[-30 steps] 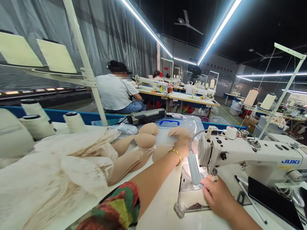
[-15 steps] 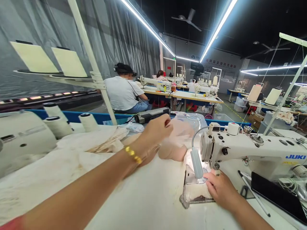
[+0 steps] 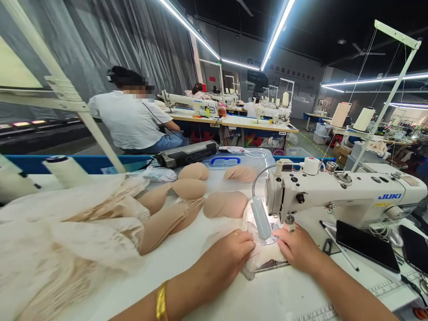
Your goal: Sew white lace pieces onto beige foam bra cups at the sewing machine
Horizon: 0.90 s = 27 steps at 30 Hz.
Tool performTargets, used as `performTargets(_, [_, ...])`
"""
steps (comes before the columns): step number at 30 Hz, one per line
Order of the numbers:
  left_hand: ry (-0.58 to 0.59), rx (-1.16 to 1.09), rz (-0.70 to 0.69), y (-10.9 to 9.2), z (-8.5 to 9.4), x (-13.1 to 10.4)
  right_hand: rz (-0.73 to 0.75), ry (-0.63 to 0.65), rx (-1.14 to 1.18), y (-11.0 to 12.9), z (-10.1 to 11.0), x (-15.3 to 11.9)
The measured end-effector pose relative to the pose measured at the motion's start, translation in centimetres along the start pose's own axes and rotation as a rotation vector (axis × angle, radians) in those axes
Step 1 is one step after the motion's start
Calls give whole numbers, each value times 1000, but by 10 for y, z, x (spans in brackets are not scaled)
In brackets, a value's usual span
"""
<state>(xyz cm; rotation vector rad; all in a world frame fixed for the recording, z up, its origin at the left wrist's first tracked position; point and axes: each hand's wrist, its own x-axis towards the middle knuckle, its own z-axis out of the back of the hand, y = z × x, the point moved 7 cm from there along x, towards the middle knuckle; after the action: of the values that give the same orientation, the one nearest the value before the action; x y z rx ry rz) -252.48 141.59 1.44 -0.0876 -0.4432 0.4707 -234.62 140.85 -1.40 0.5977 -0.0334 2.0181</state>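
My left hand is closed on thin sheer fabric at the left edge of the sewing machine's plate. My right hand is pinched beside the needle area, under the head of the white sewing machine; what its fingertips hold is hidden. Between the two hands, pale fabric lies on the lit plate. A grey lamp on a bent neck hangs over it. Stacks of beige cups lie behind my left hand.
Cream lace fabric covers the table's left side. Behind the cups are a clear box and a dark cylinder. A phone and a white pen lie at right. A seated person is beyond the table.
My left hand has come down from above the cups to the machine plate, bringing sheer fabric. My right hand stays by the needle. The view has turned right and down.
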Motion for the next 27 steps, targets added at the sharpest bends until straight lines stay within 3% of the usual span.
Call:
performTargets(4, [9, -56, -10, -3, -10, 15, 1, 3, -9, -2, -3, -2])
performTargets(9, [-149, -118, -39, 2, -23, 25, -5, 11, -12, -1, -2, -3])
performTargets(13, [-184, -94, -21, 5, -29, 28, -4, 20, -9, 0, -1, -4])
performTargets(21, [-112, 18, 45, 4, -21, 31, 8, -2, -10, 2, 3, -1])
performTargets(27, [-45, 112, 117, 10, -30, 37, 25, 2, -23, 1, 3, -1])
